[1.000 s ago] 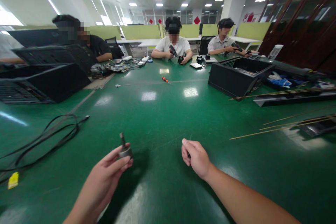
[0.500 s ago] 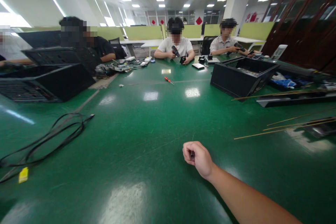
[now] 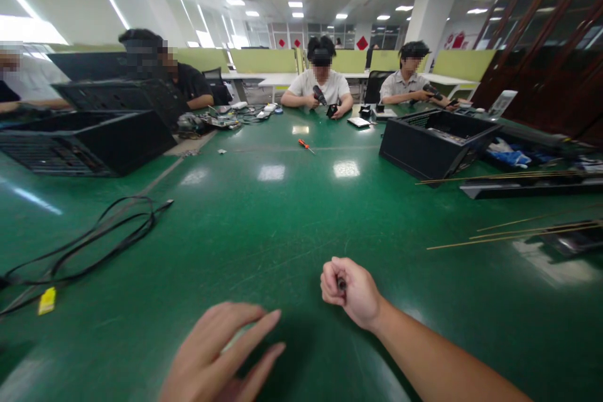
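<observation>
My right hand (image 3: 357, 294) is closed in a fist low over the green table (image 3: 245, 213), right of the middle. Its fingers wrap round a dark, round-ended rod (image 3: 342, 284); only the end shows, so its kind is hidden. At the lower left of it, my left hand (image 3: 214, 348) hovers open, fingers stretched toward the right and apart, with nothing visible in them. Farther off on the tabletop lies an orange-handled screwdriver (image 3: 304, 144), out of reach of both hands.
Black computer cases stand at left (image 3: 94, 144) and right (image 3: 424, 144). A looped black cable (image 3: 113, 245) with a yellow tag (image 3: 47, 301) lies at left. Thin yellowish rods (image 3: 499, 236) lie at right. Across the table a person (image 3: 319, 85) holds a power drill (image 3: 320, 95).
My left hand has come into view from below, open. The right fist has shifted slightly left and still grips the dark rod. The camera view has shifted a little.
</observation>
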`<state>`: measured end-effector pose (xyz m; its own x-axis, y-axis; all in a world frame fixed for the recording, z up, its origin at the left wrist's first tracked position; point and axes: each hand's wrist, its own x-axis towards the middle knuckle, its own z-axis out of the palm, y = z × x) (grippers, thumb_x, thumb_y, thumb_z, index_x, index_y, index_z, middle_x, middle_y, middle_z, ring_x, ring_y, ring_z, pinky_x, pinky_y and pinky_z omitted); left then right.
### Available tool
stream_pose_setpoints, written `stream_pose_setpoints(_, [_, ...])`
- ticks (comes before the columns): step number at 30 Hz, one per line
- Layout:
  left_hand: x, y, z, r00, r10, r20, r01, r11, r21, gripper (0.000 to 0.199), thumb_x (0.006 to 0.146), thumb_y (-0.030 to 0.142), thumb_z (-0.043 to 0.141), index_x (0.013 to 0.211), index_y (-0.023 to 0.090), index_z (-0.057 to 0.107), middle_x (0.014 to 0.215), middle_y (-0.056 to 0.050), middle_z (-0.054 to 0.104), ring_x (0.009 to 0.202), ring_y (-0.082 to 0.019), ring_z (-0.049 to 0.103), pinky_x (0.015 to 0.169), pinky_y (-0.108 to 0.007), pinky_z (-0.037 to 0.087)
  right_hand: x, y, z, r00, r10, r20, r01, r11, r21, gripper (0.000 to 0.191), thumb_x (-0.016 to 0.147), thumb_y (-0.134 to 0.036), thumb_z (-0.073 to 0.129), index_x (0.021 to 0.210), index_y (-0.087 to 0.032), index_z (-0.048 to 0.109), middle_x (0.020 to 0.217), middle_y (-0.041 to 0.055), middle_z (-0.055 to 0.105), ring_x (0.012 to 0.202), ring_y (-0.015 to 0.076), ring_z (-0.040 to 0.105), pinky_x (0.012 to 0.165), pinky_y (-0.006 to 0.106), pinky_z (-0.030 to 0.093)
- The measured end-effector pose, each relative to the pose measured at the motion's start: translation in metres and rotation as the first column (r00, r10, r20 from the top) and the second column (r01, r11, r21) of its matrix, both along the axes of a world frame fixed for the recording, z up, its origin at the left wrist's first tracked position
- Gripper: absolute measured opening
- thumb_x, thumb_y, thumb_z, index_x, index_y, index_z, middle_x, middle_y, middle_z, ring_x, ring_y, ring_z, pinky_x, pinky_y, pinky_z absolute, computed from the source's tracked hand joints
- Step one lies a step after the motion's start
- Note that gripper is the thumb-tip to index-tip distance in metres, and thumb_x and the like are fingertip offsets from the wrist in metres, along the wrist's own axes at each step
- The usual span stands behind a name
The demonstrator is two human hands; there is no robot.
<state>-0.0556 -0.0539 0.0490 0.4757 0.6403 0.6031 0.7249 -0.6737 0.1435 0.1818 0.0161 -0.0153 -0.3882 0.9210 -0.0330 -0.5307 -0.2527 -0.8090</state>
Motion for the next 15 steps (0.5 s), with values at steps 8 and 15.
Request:
stream_pose_setpoints(8, [0.11,0.069,-0.012,0.969,-0.227,0.094,0.237,0.964,-0.124,0.024,0.084,0.015,0.069,0.104,0.025,0.077,0.1,-0.009,0.076,0.094,-0.028,0.064,0.083,-0.046,0.051,-0.004,0.004,-0.007,0.997,-0.058,-0.047,0.049,0.982,-0.183,0.05,0.084,-0.066,0.06,0.068,-0.018,0.055,0.058,-0.0029,0.047,0.052,0.0109,0.039,0.05,0.025,0.029])
stream_pose_setpoints(15, [0.04,0.034,-0.003,0.86,0.162,0.483,0.059,0.91,-0.409,0.02,0.083,0.027,0.076,0.103,0.03,0.078,0.103,-0.003,0.078,0.098,-0.025,0.071,0.094,-0.04,0.056,0.001,0.011,-0.005,0.989,0.149,-0.006,-0.149,0.989,0.0,0.07,0.087,-0.08,0.043,0.081,-0.015,0.066,0.063,0.002,0.059,0.056,0.0139,0.053,0.059,0.028,0.04])
